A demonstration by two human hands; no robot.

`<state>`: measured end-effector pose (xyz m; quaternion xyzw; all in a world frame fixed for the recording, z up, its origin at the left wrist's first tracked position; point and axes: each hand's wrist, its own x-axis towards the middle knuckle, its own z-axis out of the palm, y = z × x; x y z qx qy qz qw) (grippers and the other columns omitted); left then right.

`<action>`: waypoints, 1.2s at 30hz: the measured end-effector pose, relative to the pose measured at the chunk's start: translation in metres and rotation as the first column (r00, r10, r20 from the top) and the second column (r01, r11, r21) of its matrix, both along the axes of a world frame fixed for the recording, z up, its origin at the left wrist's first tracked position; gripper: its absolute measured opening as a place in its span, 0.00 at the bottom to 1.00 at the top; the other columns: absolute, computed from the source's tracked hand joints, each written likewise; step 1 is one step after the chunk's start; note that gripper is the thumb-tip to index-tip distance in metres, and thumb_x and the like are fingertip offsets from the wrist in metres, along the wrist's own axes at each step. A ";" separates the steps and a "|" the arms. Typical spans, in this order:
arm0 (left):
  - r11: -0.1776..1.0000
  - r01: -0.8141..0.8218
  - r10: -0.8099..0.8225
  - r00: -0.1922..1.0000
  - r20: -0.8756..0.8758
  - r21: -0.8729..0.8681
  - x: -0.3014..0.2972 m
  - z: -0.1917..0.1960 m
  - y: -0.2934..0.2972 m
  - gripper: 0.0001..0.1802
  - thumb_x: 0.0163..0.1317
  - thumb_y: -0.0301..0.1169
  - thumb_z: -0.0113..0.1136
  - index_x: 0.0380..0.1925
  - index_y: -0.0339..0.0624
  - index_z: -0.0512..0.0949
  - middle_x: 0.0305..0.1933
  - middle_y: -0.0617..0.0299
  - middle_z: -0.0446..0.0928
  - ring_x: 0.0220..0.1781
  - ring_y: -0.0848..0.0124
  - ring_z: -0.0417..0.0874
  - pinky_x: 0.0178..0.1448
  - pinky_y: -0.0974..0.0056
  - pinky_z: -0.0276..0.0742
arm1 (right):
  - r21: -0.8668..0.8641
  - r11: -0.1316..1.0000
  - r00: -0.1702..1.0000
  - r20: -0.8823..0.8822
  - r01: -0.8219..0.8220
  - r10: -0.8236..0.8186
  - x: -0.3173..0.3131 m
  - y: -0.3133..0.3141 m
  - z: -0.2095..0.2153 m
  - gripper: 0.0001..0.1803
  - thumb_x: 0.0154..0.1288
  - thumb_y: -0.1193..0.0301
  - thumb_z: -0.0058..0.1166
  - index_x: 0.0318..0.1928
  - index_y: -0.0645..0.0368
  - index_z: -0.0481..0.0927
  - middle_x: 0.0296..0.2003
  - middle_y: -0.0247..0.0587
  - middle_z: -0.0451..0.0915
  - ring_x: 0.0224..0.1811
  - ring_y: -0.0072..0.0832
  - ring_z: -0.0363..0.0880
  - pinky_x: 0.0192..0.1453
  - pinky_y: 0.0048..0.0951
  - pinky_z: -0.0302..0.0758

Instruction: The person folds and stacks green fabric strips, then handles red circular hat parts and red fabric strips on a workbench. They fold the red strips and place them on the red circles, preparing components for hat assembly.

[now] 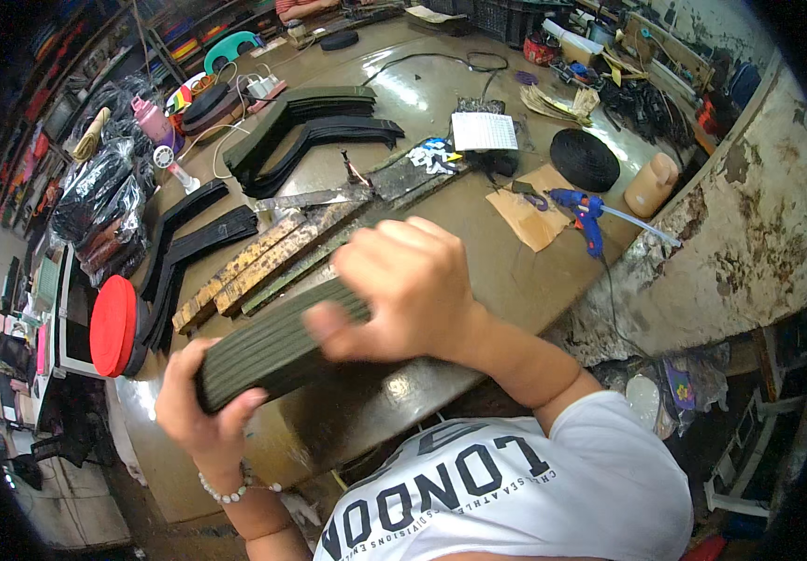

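Observation:
I hold a thick stack of olive-green webbing straps (pixel 268 346) between my two hands, above the near edge of the table. My left hand (pixel 199 402) grips the stack's left end, its thumb along the near side and its fingers over the far side. Around the other end is my right hand (pixel 413 290), closed and slightly blurred, hiding that end. Beyond the stack lie long worn bars (pixel 254 266) spotted with yellow. Farther back are bent bundles of dark green straps (pixel 268 140) and black straps (pixel 328 136).
A red strap roll (pixel 114 325) stands at the left edge, near more black straps (pixel 207 234). To the right lie a blue glue gun (pixel 585 213) on cardboard (pixel 527 215), a black roll (pixel 585 159) and a tan cylinder (pixel 651 182). A small flame (pixel 355 174) shows mid-table.

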<state>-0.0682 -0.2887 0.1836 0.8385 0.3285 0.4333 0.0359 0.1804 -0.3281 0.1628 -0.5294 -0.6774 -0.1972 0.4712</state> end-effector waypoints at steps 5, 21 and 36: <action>0.994 -0.090 0.105 0.951 0.292 -0.064 -0.013 -0.004 0.015 0.36 0.55 0.55 0.66 0.45 0.29 0.75 0.42 0.57 0.78 0.43 0.67 0.77 0.53 0.63 0.72 | 0.029 0.986 0.912 -0.376 -0.163 0.162 0.015 0.027 -0.027 0.26 0.65 0.49 0.47 0.17 0.54 0.72 0.16 0.42 0.73 0.20 0.41 0.76 0.27 0.38 0.71; 0.996 0.023 -0.007 0.982 -0.187 0.081 0.017 0.029 0.009 0.16 0.61 0.29 0.62 0.49 0.36 0.80 0.51 0.46 0.78 0.50 0.57 0.81 0.55 0.59 0.75 | 0.206 0.973 0.982 -0.129 -0.106 0.134 -0.005 0.053 0.002 0.15 0.58 0.64 0.53 0.17 0.54 0.72 0.16 0.38 0.72 0.16 0.37 0.72 0.24 0.35 0.67; 0.989 -0.149 0.149 0.983 -0.110 0.000 -0.017 0.024 0.000 0.18 0.65 0.27 0.47 0.52 0.35 0.78 0.39 0.55 0.68 0.38 0.67 0.69 0.43 0.66 0.65 | -0.346 0.898 0.962 0.068 0.272 -0.265 0.288 0.086 -0.049 0.10 0.65 0.72 0.53 0.45 0.60 0.81 0.39 0.45 0.80 0.42 0.40 0.79 0.48 0.36 0.75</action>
